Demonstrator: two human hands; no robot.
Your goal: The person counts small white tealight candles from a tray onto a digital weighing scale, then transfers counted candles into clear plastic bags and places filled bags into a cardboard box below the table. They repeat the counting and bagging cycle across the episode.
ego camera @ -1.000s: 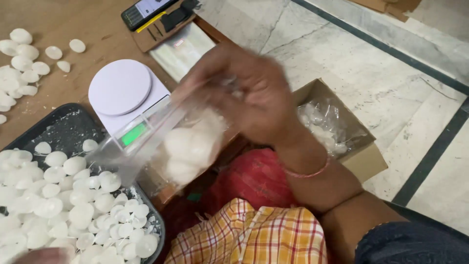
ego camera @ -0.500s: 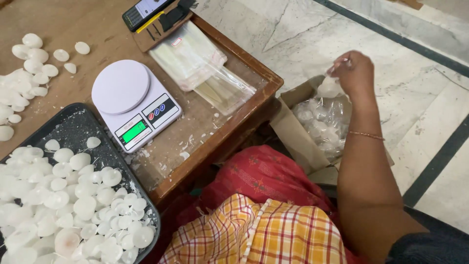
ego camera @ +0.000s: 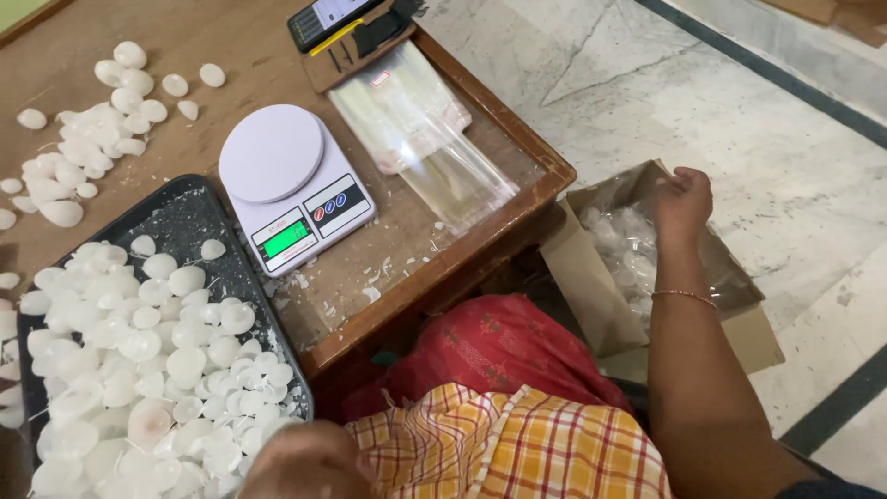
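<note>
My right hand [ego camera: 684, 199] hovers over an open cardboard box [ego camera: 739, 286] on the floor, fingers loosely curled with nothing in them. Clear bags of white pieces [ego camera: 628, 249] lie inside the box just below the hand. My left hand [ego camera: 305, 462] shows only partly at the bottom edge, against the near corner of a black tray [ego camera: 199, 208] heaped with white round discs [ego camera: 148, 360]. Its fingers are hidden. A white digital kitchen scale [ego camera: 286, 185] with a lit green display stands on the low wooden table [ego camera: 453, 268], its pan bare.
A stack of empty clear plastic bags [ego camera: 420, 129] lies right of the scale. A phone and a dark wallet [ego camera: 356, 28] sit at the table's far edge. More loose white discs [ego camera: 92, 129] are scattered at the far left. Marble floor surrounds the box.
My right hand carried a filled clear bag from above the scale over to the box, then sank lower into it; the bag is no longer in the hand.
</note>
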